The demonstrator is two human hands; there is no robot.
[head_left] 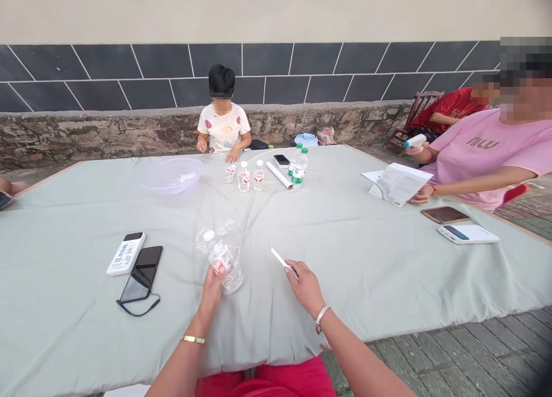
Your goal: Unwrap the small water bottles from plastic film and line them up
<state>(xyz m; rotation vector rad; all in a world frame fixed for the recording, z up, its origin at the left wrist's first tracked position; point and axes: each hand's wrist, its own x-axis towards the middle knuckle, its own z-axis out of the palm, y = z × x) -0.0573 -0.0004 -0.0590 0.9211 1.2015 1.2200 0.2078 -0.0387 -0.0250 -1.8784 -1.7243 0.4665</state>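
My left hand (214, 287) is closed round a small clear plastic bottle (221, 258) with a white cap and a red-and-white label. The bottle leans to the left, and crinkled clear plastic film (233, 227) lies around and behind it. In my right hand (305, 285) is a slim white pen-like tool (279, 257), pinched between thumb and fingers. Its thin dark tip points away to the upper left, apart from the bottle; whether it is a pen or a blade does not show.
A power bank (126, 254) and a phone (142, 273) lie at left. Farther off stand small bottles (244, 178), green-capped bottles (298, 170), a white roll (279, 175) and a purple basin (172, 175). A person (224, 123) sits opposite; another (487, 149) holds a booklet (399, 184) at right.
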